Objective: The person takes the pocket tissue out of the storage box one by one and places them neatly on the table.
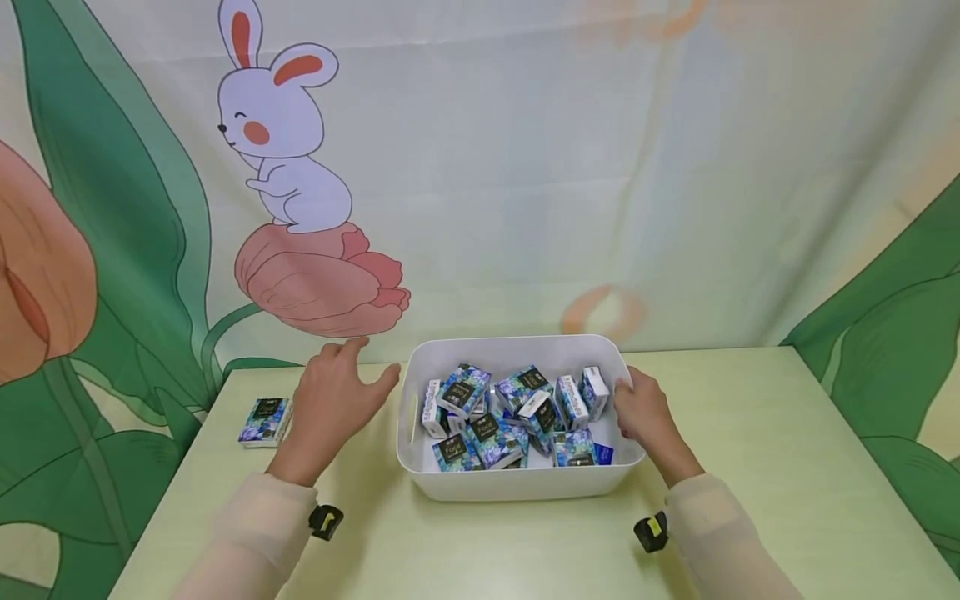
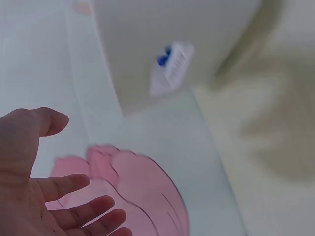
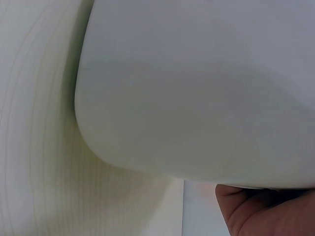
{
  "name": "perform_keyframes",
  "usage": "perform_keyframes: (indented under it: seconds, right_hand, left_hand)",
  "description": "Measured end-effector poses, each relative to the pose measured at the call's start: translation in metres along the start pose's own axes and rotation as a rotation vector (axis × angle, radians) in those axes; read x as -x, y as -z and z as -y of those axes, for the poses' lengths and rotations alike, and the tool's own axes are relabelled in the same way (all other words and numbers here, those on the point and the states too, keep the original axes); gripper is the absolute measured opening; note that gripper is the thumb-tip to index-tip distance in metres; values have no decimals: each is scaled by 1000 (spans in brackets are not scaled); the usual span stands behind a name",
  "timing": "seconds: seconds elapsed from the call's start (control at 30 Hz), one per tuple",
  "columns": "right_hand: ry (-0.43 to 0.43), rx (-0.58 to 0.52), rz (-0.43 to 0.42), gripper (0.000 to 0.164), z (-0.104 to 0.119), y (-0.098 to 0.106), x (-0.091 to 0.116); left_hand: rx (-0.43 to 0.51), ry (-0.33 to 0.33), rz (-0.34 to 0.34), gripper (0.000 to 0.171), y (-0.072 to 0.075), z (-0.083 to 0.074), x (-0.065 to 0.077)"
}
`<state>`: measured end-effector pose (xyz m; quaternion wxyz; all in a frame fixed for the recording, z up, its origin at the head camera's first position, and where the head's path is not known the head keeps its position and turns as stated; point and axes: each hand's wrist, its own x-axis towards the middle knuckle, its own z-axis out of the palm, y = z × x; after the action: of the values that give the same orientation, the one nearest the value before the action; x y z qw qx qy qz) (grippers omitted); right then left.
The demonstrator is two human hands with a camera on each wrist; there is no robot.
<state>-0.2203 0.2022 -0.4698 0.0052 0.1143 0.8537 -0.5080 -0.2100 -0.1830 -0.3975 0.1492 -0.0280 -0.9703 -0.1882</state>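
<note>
A white plastic bin (image 1: 525,486) stands on the table, holding several small blue-and-purple floral packs (image 1: 495,439) that look like pocket tissues. My right hand (image 1: 647,415) grips the bin's right end, its fingers curled at the handle. In the right wrist view the bin's wall (image 3: 162,108) fills most of the picture, with part of the hand at the lower right corner. My left hand (image 1: 336,400) is off the bin's left end, thumb and fingers spread, touching nothing. Through the handle slot in the left wrist view, a pack (image 2: 178,64) shows.
One more floral pack (image 1: 264,421) lies on the table left of my left hand, partly hidden by it. The pale wooden table (image 1: 780,467) meets a curtain (image 1: 510,183) printed with a rabbit and flowers just behind the bin.
</note>
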Motion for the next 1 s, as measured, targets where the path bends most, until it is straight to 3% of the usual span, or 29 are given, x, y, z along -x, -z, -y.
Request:
perform_keyframes:
  seconds: [0.2, 0.43, 0.67, 0.9, 1.0]
  right_hand:
    - [1, -3, 4, 36, 0, -2, -1]
    - [-1, 16, -2, 38, -1, -2, -1]
    - [10, 12, -15, 36, -3, 0, -3]
    - [0, -4, -7, 38, -4, -1, -3]
    - [8, -3, -12, 38, -4, -1, -3]
  left_hand:
    - [11, -81, 59, 73, -10, -36, -9]
    - [15, -167, 164, 72, -33, -60, -11]
    - [16, -168, 284, 76, -61, -67, -9]
    - [-37, -242, 265, 67, -77, -64, -6]
    - [-26, -220, 263, 64, -75, -64, -5]
